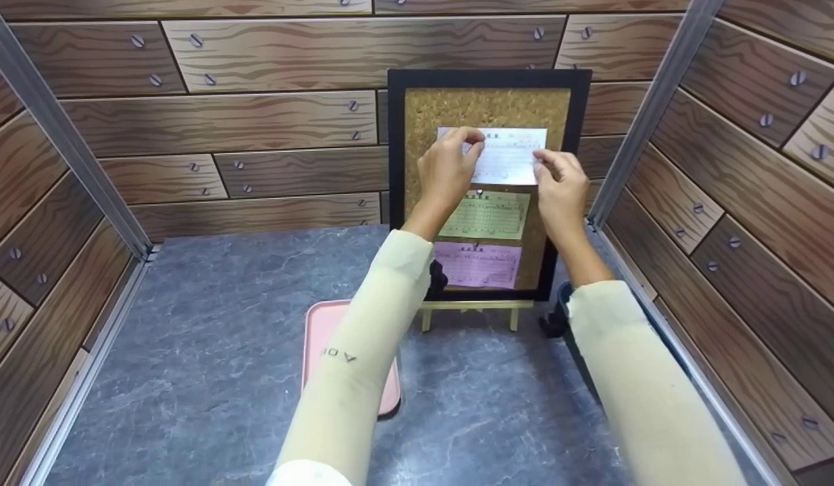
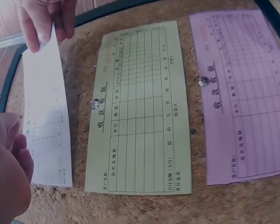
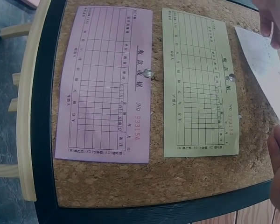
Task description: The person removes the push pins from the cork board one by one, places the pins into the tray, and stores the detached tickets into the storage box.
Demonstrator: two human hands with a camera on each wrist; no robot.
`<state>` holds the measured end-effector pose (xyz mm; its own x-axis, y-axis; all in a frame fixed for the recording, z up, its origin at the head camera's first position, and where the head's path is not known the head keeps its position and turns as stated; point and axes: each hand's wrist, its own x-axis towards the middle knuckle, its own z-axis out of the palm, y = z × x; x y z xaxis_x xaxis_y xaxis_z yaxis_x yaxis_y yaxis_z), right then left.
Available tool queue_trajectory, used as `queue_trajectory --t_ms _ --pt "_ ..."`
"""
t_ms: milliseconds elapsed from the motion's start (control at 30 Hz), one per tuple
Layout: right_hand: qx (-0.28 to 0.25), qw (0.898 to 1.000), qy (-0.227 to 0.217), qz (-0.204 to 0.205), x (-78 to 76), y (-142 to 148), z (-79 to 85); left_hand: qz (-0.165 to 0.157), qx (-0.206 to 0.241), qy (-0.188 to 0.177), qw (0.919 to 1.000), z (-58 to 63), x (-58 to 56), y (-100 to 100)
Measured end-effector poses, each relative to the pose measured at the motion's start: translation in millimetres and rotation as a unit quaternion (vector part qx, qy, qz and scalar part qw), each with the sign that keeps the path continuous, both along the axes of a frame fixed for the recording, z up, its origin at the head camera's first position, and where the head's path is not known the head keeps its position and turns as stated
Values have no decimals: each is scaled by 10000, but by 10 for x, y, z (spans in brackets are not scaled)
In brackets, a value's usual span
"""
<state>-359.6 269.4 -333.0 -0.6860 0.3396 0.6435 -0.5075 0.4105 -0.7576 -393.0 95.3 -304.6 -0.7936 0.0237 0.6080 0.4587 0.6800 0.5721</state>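
A white receipt slip (image 1: 508,165) lies against the upper part of a framed cork board (image 1: 423,108). My right hand (image 1: 564,189) pinches the slip's right end between thumb and fingers; that end stands off the cork in the left wrist view. My left hand (image 1: 447,165) has curled fingers, their tips in front of the slip near its printed title. Whatever may be between those tips is hidden. Below hang a green receipt slip (image 2: 140,112) and a pink receipt slip (image 3: 102,84), each with a clear push pin at its title edge, such as the green slip's pin (image 2: 95,103).
The black-framed board stands on a light wooden easel (image 1: 467,306). A pink tray (image 1: 315,324) lies on the grey marbled table, partly under my left forearm. A dark container (image 1: 579,358) sits beside the right wall, mostly behind my right sleeve.
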Motion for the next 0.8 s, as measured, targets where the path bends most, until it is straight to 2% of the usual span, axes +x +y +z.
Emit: queue_trajectory --t_ms 233,367,467,633,700,800 --pt "-79 9999 70 19 155 75 -23 -493 1027 -355 9929 -138 196 -101" --pt "-85 9998 178 -64 267 123 -46 -697 1516 -389 9852 -283 348 -218" --pt "-125 9996 203 -169 377 141 -74 -952 1989 -269 9750 -457 454 -360" --pt "-518 9979 398 42 595 205 -158 -1412 2940 -23 9453 -834 581 -680" --pt "-688 9967 401 140 682 250 -209 -1337 3169 -74 9390 -988 647 -810" --pt "-926 9950 332 172 807 322 -295 -1153 3315 -255 9360 -1209 777 -985"
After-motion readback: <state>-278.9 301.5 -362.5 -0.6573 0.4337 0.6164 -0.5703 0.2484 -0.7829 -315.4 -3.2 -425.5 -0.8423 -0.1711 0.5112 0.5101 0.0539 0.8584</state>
